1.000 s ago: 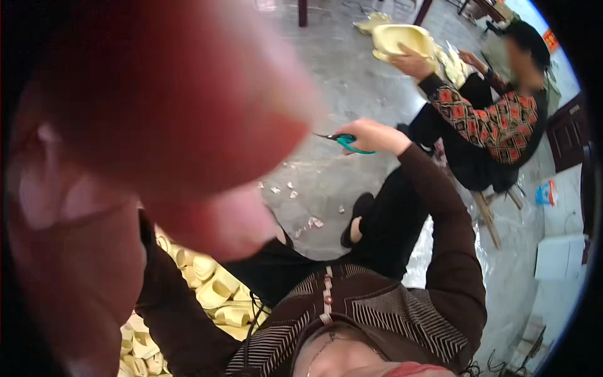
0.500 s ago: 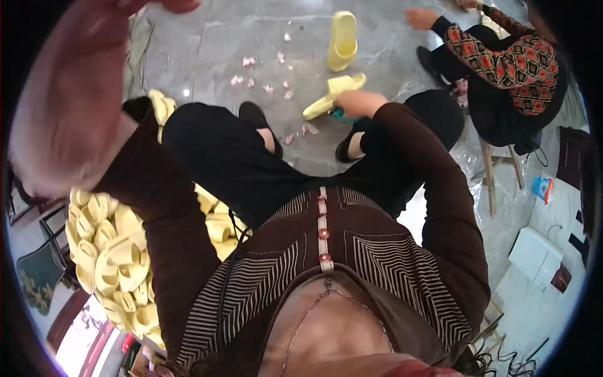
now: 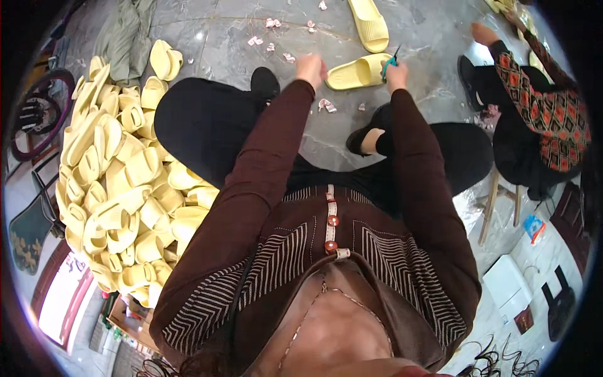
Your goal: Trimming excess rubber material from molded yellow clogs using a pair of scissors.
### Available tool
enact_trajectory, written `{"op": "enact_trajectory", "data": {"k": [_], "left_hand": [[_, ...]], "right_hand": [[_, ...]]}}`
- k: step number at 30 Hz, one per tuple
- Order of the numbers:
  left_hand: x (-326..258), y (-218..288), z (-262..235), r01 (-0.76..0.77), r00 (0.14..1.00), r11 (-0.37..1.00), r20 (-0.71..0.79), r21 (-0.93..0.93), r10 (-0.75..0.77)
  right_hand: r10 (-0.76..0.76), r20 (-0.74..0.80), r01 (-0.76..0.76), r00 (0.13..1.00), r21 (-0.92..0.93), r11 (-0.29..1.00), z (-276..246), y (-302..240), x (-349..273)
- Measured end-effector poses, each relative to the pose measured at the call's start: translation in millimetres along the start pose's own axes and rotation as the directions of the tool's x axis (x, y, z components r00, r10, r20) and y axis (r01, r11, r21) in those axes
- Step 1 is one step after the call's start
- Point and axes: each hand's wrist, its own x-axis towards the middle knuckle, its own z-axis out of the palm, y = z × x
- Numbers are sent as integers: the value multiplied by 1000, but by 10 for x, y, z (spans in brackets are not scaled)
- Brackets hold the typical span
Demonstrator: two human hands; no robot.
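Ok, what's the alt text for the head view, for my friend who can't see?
Someone's right hand holds teal-handled scissors by one end of a yellow slipper, the left hand near its other end. A big heap of yellow slippers lies to the left, and another person sits to the right.

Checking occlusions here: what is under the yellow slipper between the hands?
Grey floor shows around the yellow slipper; what lies directly beneath it is covered. The teal-handled scissors in the right hand overlap its right end.

From here I see a chevron-striped brown cardigan (image 3: 298, 217), red buttons (image 3: 332, 221), black trousers (image 3: 201, 132), black shoes (image 3: 265, 83), slim necklace (image 3: 324, 288).
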Motion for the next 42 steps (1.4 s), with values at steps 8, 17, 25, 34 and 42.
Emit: {"op": "enact_trajectory", "data": {"k": [8,17,25,34,42], "left_hand": [[299,-406,189,189,981,972,6,136,-192],[472,-384,647,90,996,995,-6,50,-90],[425,-180,761,88,937,993,346,-80,-55],[500,-673,284,7,997,990,-73,-143,-17],[310,-577,151,-22,995,988,-101,-150,7]], "right_hand": [[-251,-50,244,967,-120,962,360,-81,152],[-49,323,36,945,46,998,480,-815,88],[-104,463,34,880,156,987,218,-1122,-252],[-161,626,437,763,-316,842,-55,-687,-284],[25,755,404,656,-378,833,234,-711,-591]]}}
